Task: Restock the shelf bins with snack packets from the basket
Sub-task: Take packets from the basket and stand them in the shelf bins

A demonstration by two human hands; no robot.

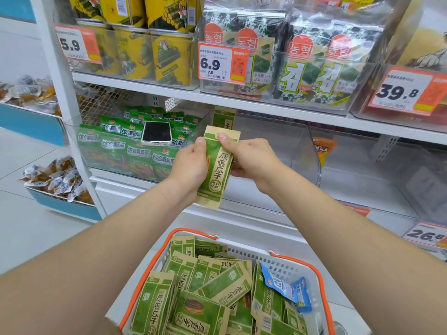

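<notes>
Pinching, left hand (191, 163) and right hand (251, 158) held green sunflower-seed packet (216, 171) upright before the clear shelf bin (278, 146), above the basket (314, 269); it looked light, flat, bendy, safest gripped by its side edges.

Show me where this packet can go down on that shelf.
Free: the middle bin, bare right of the one upright packet; the right bin, bare beyond an orange packet. Crowded: the left bin, piled with green packets under a phone.
</notes>
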